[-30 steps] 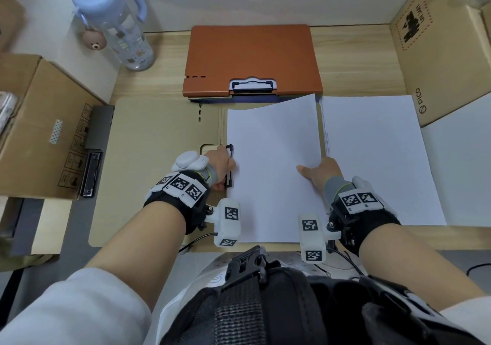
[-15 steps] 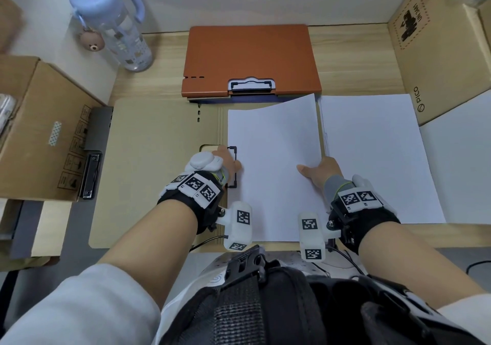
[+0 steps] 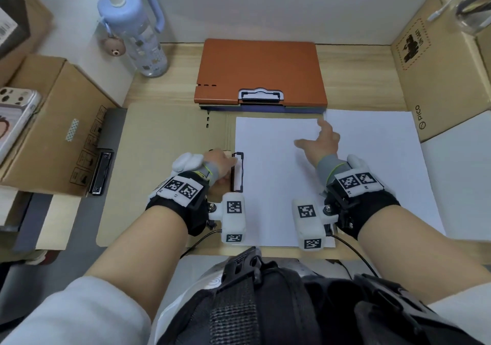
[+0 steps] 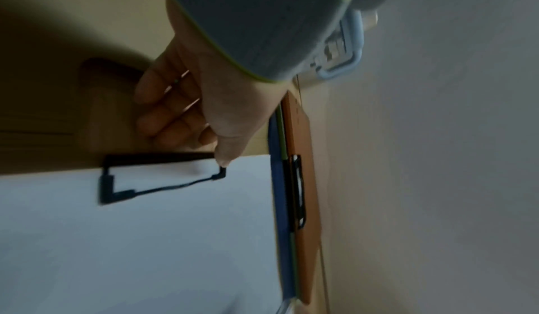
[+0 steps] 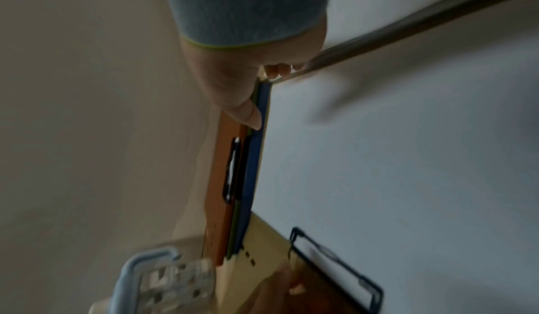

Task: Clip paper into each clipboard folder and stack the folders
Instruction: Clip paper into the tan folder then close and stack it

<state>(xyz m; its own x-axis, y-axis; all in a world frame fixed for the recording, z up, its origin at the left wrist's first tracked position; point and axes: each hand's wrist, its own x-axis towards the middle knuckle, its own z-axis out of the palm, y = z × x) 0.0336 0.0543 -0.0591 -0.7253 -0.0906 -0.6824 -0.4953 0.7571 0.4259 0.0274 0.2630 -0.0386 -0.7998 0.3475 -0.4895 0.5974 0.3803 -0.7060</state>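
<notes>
An open tan folder (image 3: pixel 164 164) lies flat on the table before me. A white sheet (image 3: pixel 273 185) lies square on its right half, and the black wire clip (image 3: pixel 237 172) sits over the sheet's left edge. My left hand (image 3: pixel 224 165) rests beside the clip; in the left wrist view its thumb tip (image 4: pixel 223 160) touches the clip (image 4: pixel 163 176) and its fingers are nearly straight. My right hand (image 3: pixel 320 139) hovers with spread fingers over the sheet's far right corner and holds nothing. A closed orange folder (image 3: pixel 260 71) tops a stack behind.
A loose pile of white paper (image 3: pixel 385 164) lies right of the folder. A blue bottle (image 3: pixel 132 31) stands at the back left. Cardboard boxes flank the table at left (image 3: pixel 53 121) and right (image 3: pixel 438 73). A dark clipboard (image 3: pixel 101 172) sticks out under the left box.
The right hand lifted off the sheet's right edge and moved up toward its far corner. The sheet, tilted before, now lies straight, and the clip sits over its edge.
</notes>
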